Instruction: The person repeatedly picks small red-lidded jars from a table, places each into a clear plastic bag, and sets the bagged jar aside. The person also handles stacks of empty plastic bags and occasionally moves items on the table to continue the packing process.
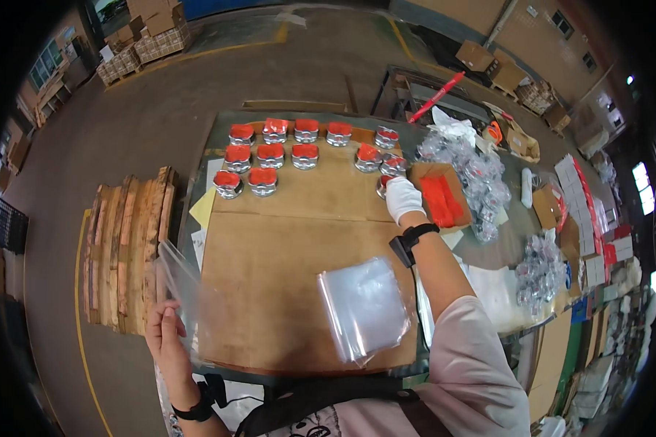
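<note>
My left hand (169, 336), bare, pinches a clear plastic bag (183, 280) upright beside the table's left edge. My right hand (404, 199), in a white glove, reaches to the far right of the cardboard sheet (299, 255). Its fingers are closed at a small silver metal piece (381, 188), mostly hidden by the glove. Close by stand similar round silver pieces with red tops, one (393, 165) just beyond the hand and another (368, 157) to its left. Several more, such as this red-topped piece (263, 181), stand in rows at the far left. Flat on the cardboard lies a stack of clear bags (364, 309).
Right of my gloved hand sits an open carton (459, 191) with red pieces inside. Beyond it are a heap of clear-wrapped parts (481, 175) and a second heap (540, 271). Wooden pallets (127, 255) stand left of the table. A red stick-like object (437, 96) rises behind.
</note>
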The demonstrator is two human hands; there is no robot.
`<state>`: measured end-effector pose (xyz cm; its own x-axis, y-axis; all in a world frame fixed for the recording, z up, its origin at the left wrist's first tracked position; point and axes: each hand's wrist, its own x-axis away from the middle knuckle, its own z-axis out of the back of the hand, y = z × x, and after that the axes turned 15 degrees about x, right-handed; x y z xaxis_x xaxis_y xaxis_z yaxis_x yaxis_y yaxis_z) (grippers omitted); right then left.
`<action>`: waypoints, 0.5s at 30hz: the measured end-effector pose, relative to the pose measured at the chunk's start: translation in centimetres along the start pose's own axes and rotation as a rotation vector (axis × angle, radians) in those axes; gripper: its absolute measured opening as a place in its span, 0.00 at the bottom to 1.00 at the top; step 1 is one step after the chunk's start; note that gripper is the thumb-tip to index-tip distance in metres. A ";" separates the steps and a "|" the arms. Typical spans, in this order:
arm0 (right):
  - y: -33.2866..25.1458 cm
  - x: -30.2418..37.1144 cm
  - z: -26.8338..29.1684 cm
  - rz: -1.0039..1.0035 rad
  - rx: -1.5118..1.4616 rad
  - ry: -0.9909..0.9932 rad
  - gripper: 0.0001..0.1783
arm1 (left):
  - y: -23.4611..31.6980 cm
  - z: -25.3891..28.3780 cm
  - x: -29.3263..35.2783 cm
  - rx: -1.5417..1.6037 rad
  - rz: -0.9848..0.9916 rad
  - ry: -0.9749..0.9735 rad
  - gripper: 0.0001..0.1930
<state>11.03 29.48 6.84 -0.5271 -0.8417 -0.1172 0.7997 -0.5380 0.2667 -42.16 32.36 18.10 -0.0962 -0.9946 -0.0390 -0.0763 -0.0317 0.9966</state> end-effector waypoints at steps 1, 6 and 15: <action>-0.8 -0.5 1.0 0.006 0.029 -0.072 0.14 | 0.1 -0.2 -0.5 -0.172 -0.109 -0.011 0.07; -1.1 1.8 3.5 0.083 -0.177 -0.181 0.14 | -5.0 -5.5 -1.5 -0.662 -0.199 -0.301 0.06; -19.1 22.5 8.6 0.337 -1.124 -0.109 0.13 | -15.7 -9.7 3.5 -0.087 0.316 -0.230 0.14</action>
<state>-18.59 21.18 7.37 -0.2186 -0.9701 -0.1052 0.6789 -0.0738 -0.7305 -31.69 28.40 3.03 -0.3219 -0.9089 0.2650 0.0760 0.2542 0.9642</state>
